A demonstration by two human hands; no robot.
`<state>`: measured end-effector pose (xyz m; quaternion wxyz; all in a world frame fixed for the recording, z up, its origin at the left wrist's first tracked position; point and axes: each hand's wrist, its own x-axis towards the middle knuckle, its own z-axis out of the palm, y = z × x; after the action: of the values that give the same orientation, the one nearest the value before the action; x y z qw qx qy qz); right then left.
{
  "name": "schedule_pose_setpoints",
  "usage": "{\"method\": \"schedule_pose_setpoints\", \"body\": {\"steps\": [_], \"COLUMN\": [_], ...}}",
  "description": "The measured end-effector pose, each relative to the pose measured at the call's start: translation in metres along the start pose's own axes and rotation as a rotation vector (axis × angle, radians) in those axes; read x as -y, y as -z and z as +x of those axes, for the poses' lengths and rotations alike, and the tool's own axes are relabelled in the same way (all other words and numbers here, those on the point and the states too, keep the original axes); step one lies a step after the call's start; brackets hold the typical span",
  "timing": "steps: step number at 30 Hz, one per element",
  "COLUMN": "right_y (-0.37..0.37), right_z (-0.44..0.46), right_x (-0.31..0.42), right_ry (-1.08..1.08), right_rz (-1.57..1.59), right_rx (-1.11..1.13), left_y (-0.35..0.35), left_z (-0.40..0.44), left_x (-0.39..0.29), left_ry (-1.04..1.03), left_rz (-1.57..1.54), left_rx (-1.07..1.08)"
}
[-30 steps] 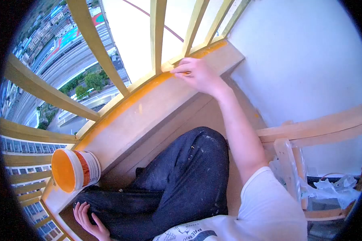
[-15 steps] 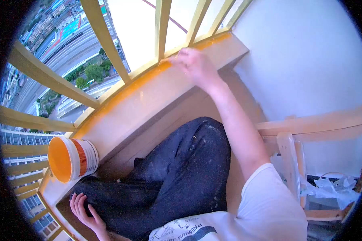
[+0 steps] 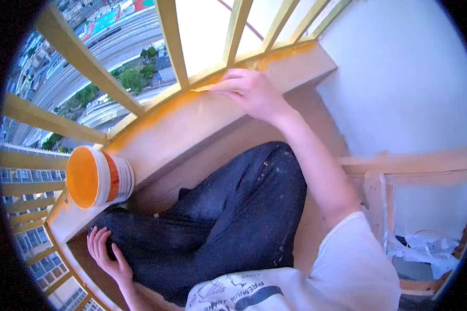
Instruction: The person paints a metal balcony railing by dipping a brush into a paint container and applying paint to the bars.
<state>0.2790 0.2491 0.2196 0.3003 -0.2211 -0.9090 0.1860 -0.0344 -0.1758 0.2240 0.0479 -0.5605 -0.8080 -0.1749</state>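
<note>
My right hand [image 3: 251, 93] is closed around a thin, flat yellowish tool [image 3: 201, 89], whose exact kind I cannot make out. The tool's tip touches the orange strip along the ledge [image 3: 187, 116], at the foot of the yellow railing [image 3: 177, 46]. Fingers slightly spread, my left hand [image 3: 106, 254] rests on the knee of my dark trousers [image 3: 155, 241]. Close to that knee, a white bucket [image 3: 120, 179] with an orange-coated inside stands on the ledge against the bars.
A white wall [image 3: 399, 78] rises on the right. Below it are a wooden beam [image 3: 415, 163], an upright board [image 3: 374, 202] and crumpled clear plastic [image 3: 430, 254]. Beyond the railing, roads and trees [image 3: 132, 79] lie far below.
My right hand has moved left along the ledge with the tool, relative to the railing bars. The view has shifted a little. My left hand stays on the knee.
</note>
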Motion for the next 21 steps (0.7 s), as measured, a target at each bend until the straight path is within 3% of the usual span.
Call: {"method": "schedule_pose_setpoints", "body": {"steps": [1, 3, 4, 8, 10, 15, 19, 21], "right_y": [-0.003, 0.006, 0.020, 0.022, 0.011, -0.016, -0.066, -0.095], "right_z": [-0.003, 0.003, -0.003, -0.008, 0.011, 0.080, 0.123, 0.135], "right_x": [-0.003, -0.011, -0.005, 0.059, 0.114, 0.204, 0.236, 0.240], "right_ry": [-0.006, -0.056, -0.181, -0.277, -0.425, -0.269, -0.180, 0.008], "right_rz": [0.012, -0.481, -0.347, 0.012, 0.544, 0.737, 0.487, 0.087], "right_rx": [-0.002, -0.084, -0.235, -0.120, -0.126, -0.183, 0.061, 0.146], "left_y": [-0.002, -0.001, 0.000, 0.003, 0.005, 0.010, 0.011, 0.012], "left_z": [0.002, 0.001, 0.000, 0.005, 0.007, 0.004, -0.001, -0.001], "left_x": [-0.001, 0.001, 0.001, -0.004, -0.002, 0.001, 0.007, 0.009], "left_ry": [0.000, 0.014, 0.004, 0.019, 0.032, 0.058, 0.084, 0.098], "left_rz": [-0.003, 0.001, -0.010, -0.046, -0.051, -0.105, -0.115, -0.129], "left_rx": [-0.008, -0.019, -0.020, -0.030, -0.043, -0.061, -0.056, -0.065]}}
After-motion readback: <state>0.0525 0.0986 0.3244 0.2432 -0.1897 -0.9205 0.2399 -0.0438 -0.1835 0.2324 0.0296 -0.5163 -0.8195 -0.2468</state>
